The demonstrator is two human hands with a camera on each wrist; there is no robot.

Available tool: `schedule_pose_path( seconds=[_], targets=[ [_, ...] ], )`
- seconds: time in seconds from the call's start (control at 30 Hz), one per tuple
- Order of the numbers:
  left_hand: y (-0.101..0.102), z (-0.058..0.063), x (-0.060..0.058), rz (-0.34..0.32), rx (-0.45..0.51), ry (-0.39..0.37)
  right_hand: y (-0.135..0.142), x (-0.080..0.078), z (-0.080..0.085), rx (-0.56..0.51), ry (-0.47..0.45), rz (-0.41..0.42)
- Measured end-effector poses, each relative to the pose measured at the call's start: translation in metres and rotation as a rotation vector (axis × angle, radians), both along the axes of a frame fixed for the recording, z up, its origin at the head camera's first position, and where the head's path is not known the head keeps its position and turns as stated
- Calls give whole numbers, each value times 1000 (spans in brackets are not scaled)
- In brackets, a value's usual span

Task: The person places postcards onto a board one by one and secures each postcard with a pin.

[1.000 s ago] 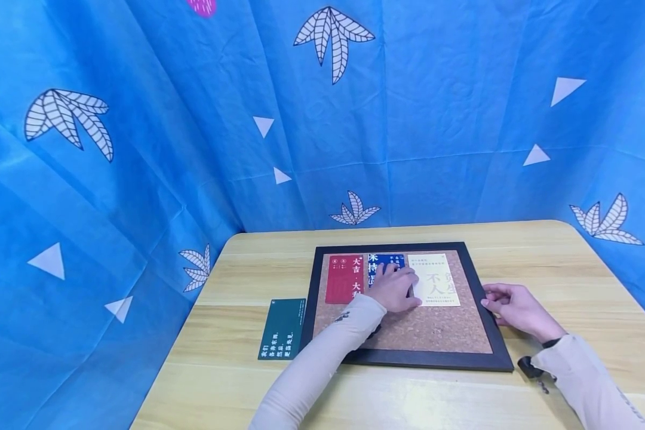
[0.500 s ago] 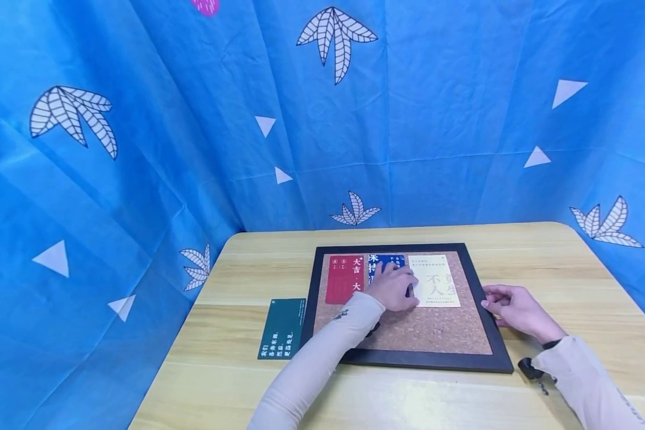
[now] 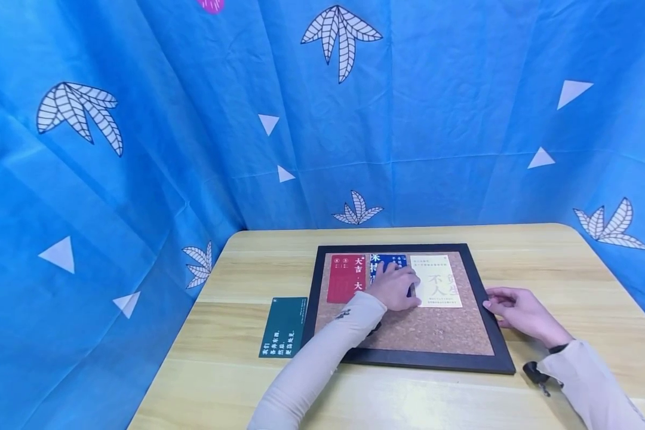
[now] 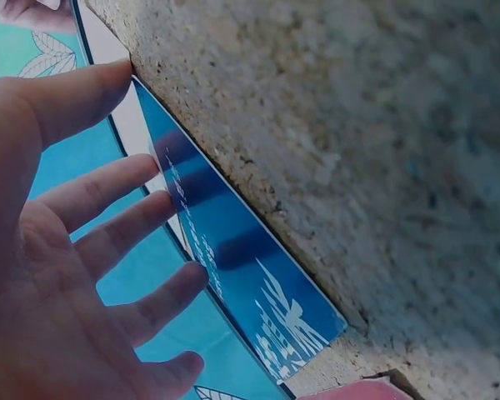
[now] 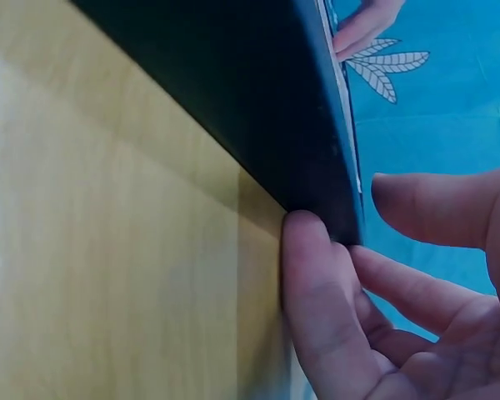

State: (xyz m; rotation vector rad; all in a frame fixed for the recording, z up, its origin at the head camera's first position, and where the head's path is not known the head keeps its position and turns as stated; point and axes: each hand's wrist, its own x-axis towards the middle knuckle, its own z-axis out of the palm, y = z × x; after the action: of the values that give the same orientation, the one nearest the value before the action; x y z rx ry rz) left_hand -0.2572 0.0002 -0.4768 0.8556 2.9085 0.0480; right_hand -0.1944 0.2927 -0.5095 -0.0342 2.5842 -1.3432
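Shows hardly any movement since the earlier frames: drifts the whole scene a touch rightward in the head view, but keeps the left grip (image 3: 395, 291) at the blue card (image 3: 387, 259) and the right grip (image 3: 521, 312) at the right side of the corkboard (image 3: 430, 334), just as a second ago.

In the head view, rests the left grip over the blue card, in the far half of the corkboard, with fingers spread. Shows a red card (image 3: 344, 280) left of it and a pale yellow card (image 3: 435, 280) right of it on the same corkboard. Has a green card (image 3: 283, 327) on the counter (image 3: 220, 382) just left of the corkboard, and a blue curtain (image 3: 435, 131) behind.

In the left wrist view, sets the thumb at a corner of the blue card, on the corkboard, and fingertips along one long side, loose and outstretched.

In the right wrist view, touches the corkboard's black frame (image 5: 258, 108) with one fingertip, with another digit just apart; clasps nothing visibly. Cannot tell how the fingers behind lie.
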Motion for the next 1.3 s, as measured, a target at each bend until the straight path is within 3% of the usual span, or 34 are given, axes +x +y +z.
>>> schedule_pose_path(
  seconds=[0.27, 0.47, 0.67, 0.83, 1.07, 1.3],
  targets=[
    [0, 3, 0, 5, 1, -5, 5, 9, 3, -13, 52, 52],
    [1, 2, 1, 12, 2, -13, 11, 18, 6, 94, 121, 53],
    [0, 1, 2, 22, 0, -19, 16, 31, 11, 228, 200, 121],
    [0, 0, 2, 29, 2, -10, 20, 44, 7, 289, 213, 164],
    [-1, 0, 4, 26, 11, -3, 20, 62, 4, 356, 159, 172],
    [-1, 4, 5, 20, 21, -13, 19, 82, 2, 355, 170, 161]
  ],
)
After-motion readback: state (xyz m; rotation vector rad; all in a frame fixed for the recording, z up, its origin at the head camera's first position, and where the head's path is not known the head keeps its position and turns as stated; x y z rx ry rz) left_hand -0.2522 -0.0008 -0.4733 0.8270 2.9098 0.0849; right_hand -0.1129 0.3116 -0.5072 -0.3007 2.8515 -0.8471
